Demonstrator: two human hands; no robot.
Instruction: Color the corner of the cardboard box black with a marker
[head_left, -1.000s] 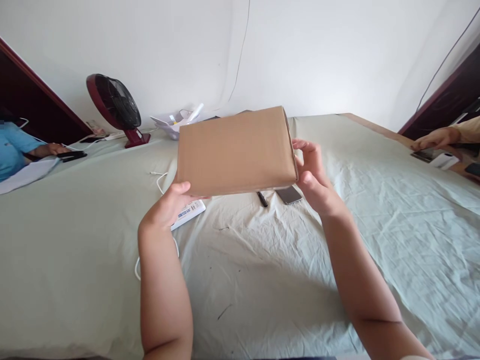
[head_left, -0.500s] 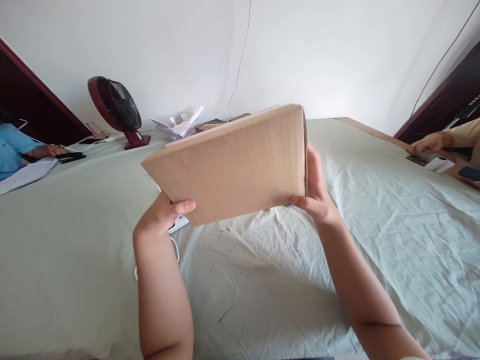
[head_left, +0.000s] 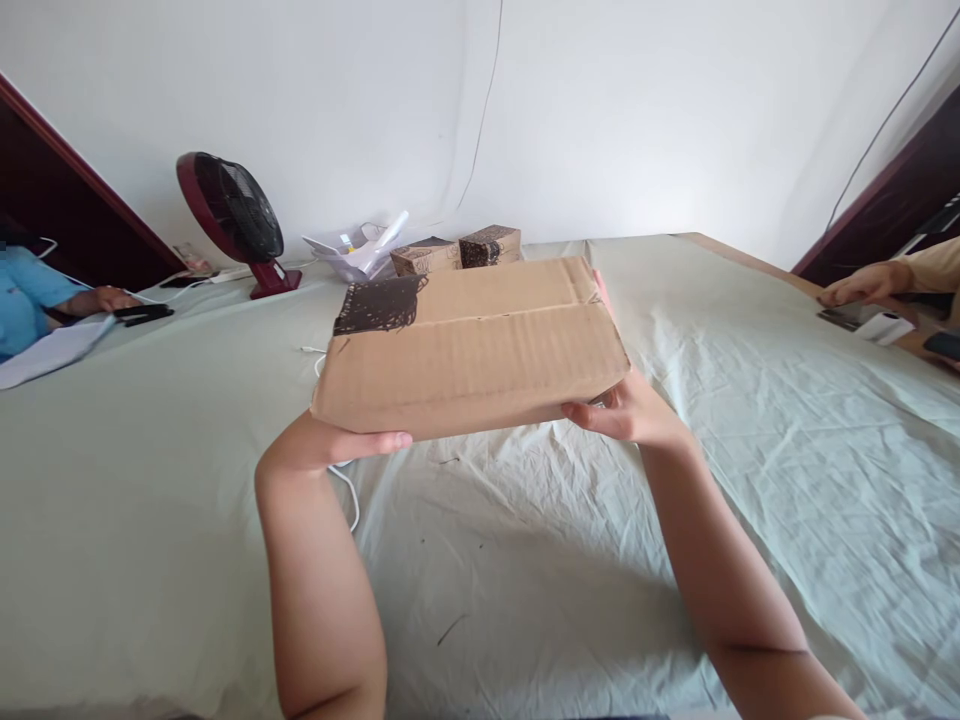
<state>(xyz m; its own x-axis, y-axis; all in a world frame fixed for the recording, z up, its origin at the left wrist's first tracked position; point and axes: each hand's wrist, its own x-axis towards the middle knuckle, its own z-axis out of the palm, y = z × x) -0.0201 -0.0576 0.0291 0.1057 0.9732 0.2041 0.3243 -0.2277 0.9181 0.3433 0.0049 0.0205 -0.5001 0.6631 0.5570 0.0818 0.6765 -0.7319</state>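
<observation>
A brown cardboard box (head_left: pixel 472 355) is held up over the cloth-covered table, between both my hands. Black scribble covers its far left corner, and a seam runs along its top. My left hand (head_left: pixel 337 440) grips the lower left end, its thumb along the near lower edge and the other fingers hidden beneath. At the right end, my right hand (head_left: pixel 622 405) is closed on the box, thumb under the near edge and fingertips showing behind the far right corner. A white cable (head_left: pixel 352 500) lies partly hidden below the box.
Two smaller scribbled boxes (head_left: pixel 490 246) stand by the wall, beside a white basket (head_left: pixel 360 255) of items. A dark red fan (head_left: pixel 236 220) is at back left. One person's hand (head_left: pixel 112 300) is at far left, another person's hand (head_left: pixel 862 283) at far right. Pale green cloth (head_left: pixel 525 600) covers the table.
The box has tipped so its scribbled, seamed top now shows instead of the plain side. It sits lower, and the small boxes behind have come into view. Both hands keep their hold.
</observation>
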